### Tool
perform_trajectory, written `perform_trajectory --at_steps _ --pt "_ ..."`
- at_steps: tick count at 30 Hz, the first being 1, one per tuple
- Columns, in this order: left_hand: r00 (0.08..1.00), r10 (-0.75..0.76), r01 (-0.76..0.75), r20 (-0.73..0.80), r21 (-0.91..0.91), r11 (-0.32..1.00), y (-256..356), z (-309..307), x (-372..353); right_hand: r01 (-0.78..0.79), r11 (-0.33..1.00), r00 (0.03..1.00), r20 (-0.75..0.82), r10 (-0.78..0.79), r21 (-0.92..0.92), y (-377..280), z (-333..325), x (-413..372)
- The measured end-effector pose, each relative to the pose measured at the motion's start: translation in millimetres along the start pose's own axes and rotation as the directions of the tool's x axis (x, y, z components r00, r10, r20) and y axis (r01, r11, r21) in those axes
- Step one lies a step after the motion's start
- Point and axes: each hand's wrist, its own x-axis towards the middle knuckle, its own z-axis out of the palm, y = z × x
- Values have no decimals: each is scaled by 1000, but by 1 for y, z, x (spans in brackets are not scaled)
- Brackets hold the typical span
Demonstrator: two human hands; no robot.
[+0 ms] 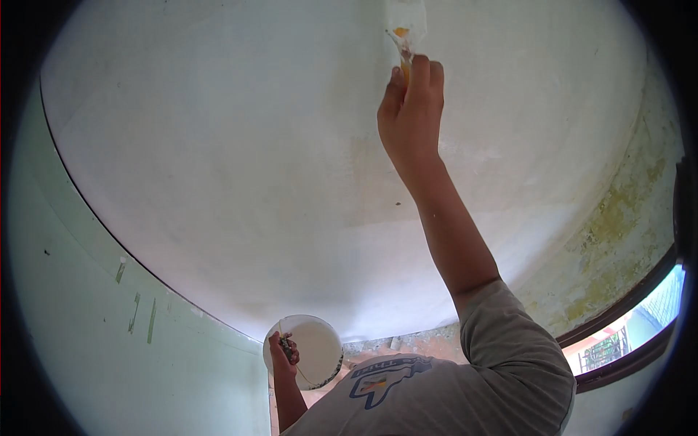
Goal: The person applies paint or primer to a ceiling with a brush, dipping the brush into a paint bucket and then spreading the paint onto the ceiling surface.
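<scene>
My right hand (416,105) is raised high against the pale wall (254,167). Its fingers are closed round the orange, white-smeared handle of what looks like a paintbrush (402,45). The broad white head of this tool lies on or very near the wall at the top edge of the view, where it blends with the surface. Low down, my left hand (285,354) is wrapped round the thin handle of a round bucket (305,317). White paint (314,350) shows inside the bucket, and dark specks mark part of its rim.
On the left stands a green wall (131,349) with scraped marks, meeting the pale wall at a corner. Stained, peeling wall (618,218) runs along the right. A dark-framed window (618,345) is at lower right. Reddish floor (436,345) shows behind my grey shirt.
</scene>
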Motion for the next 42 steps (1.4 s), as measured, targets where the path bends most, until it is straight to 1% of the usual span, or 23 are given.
perform_trajectory --at_steps 2,3,5,6,10,15,16,17,19,21,22,24,25,26,27,28,32,34,36,37,39,40,42 --pt "1000 -3 3 3 3 1000 2 0 0 -100 994 986 139 94 37 -1 6 7" --pt "1000 -12 12 7 4 1000 2 0 1 -101 994 986 138 95 37 0 7 4" --pt "1000 -25 25 14 7 1000 2 1 2 -69 994 957 276 90 -84 3 7 -11" --pt "1000 -28 28 12 11 1000 1 0 5 -68 994 957 277 90 -88 2 4 -22" --pt "999 -25 24 29 26 999 3 1 11 -156 970 853 469 228 -187 0 -21 -98" --pt "1000 -11 10 27 38 999 9 10 4 -290 922 672 631 387 -257 14 -64 -225" --pt "1000 -17 16 26 43 999 9 13 3 -292 902 583 689 431 -318 16 -74 -250" --pt "999 -16 15 28 43 999 8 14 4 -330 892 541 712 448 -310 19 -82 -277" --pt "999 -37 36 17 40 999 7 11 5 -345 897 545 719 431 -276 14 -103 -305" --pt "999 -38 37 17 41 998 7 7 5 -507 845 622 607 495 -170 5 -113 -319" --pt "999 -41 40 19 40 998 5 6 6 -506 846 620 610 493 -170 4 -112 -320" --pt "999 -38 38 13 25 999 2 5 7 -521 854 778 415 471 7 -1 -115 -317" --pt "999 -34 33 9 13 999 1 3 7 -521 854 774 423 472 1 -6 -115 -304" --pt "999 -44 44 3 8 999 -1 2 8 -587 809 740 428 518 37 -8 -111 -289" --pt "999 -31 32 -4 25 999 0 1 9 -651 756 702 436 563 70 -9 -108 -274" --pt "1000 -20 21 -13 41 999 -1 1 8 -695 719 638 489 595 31 -8 -107 -262" --pt "1000 -10 11 -14 73 997 5 5 7 -710 696 630 542 557 110 1 -84 -243" --pt "1000 -1 1 -3 45 999 7 13 3 -731 605 665 530 526 316 5 -75 -232" --pt "1000 4 -5 16 44 999 10 19 -5 -753 455 657 577 486 476 5 -62 -208" --pt "998 15 -18 53 41 999 12 22 -8 -762 445 646 584 491 470 6 -54 -196" --pt "999 4 -8 54 76 997 15 23 -11 -840 312 543 693 474 444 8 -37 -185" --pt "999 7 -11 48 88 996 14 23 -11 -850 299 526 697 486 433 8 -31 -191" --pt "999 -14 10 42 90 996 14 18 -11 -917 -43 313 784 536 396 8 -24 -209"
